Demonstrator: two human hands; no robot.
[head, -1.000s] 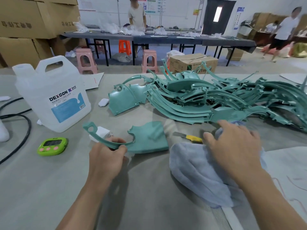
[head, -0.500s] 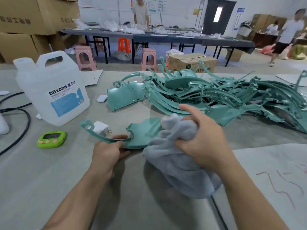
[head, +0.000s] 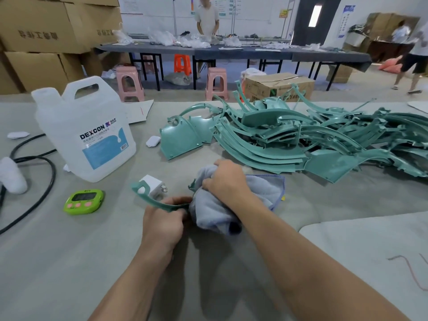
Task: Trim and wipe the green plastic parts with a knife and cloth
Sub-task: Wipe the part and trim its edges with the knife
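A curved green plastic part (head: 148,198) is held low over the grey desk (head: 69,262), near its front edge. Its thin arm is gripped by the left hand (head: 162,220), whose fingers and thumb are curled round it. The looped end of the arm is pointed to the left, just in front of a white plug adapter (head: 153,184). The wider end of the part is almost wholly covered by a pale blue cloth (head: 257,189), and only a small jagged green edge is seen beside the knuckles. The cloth is bunched and clutched in the right hand (head: 225,179), whose fingers are closed on the fabric and pressed down onto the covered end of the part. The rest of the cloth is spread flat on the desk to the right. Whether the part is touching the desk under the cloth cannot be told. Behind the hands, a large tangled pile of green plastic parts (head: 301,140) is heaped across the right half of the desk, well apart from the held piece. A white plastic jug (head: 92,135) labelled DEXCON is stood upright at the left. A lime-green timer (head: 83,202) is laid in front of it, and a black cable (head: 47,179) is looped at the far left. A small white object (head: 152,141) is seen between the jug and the pile. Beyond the desk, pink stools (head: 129,83) and stacked cardboard boxes (head: 41,38) are visible.
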